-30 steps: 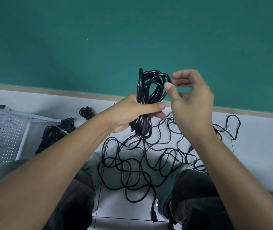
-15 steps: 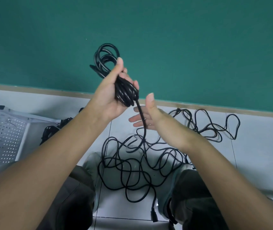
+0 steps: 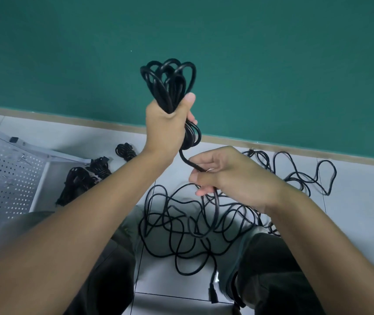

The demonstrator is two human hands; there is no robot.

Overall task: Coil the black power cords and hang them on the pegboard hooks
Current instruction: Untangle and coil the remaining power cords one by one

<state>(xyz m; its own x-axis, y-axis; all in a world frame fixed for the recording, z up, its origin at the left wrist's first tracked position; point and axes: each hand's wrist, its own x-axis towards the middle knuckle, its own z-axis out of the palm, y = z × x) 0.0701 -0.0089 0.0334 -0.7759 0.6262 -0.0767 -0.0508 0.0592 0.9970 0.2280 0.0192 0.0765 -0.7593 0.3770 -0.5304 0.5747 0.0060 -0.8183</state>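
Note:
My left hand (image 3: 166, 126) grips a bundle of black power cord loops (image 3: 170, 83), held upright in front of the green wall. From the bundle's lower end one strand runs down into my right hand (image 3: 224, 176), whose fingers curl round it just below and to the right of the left hand. The rest of that cord lies as a loose black tangle (image 3: 195, 226) on the tiled floor between my knees, ending in a plug (image 3: 213, 295). A white pegboard (image 3: 2, 185) lies at the left edge.
Several coiled black cords (image 3: 83, 176) lie on the floor beside the pegboard, one more (image 3: 125, 151) a little farther back. Another loose cord (image 3: 304, 171) sprawls at the right near the wall's tan baseboard (image 3: 295, 149). My dark-trousered legs fill the bottom of the view.
My left hand swung the bundle up to the left, then back toward the centre, loops upright. My right hand let go of the loop top, dropped lower and took hold of the trailing strand.

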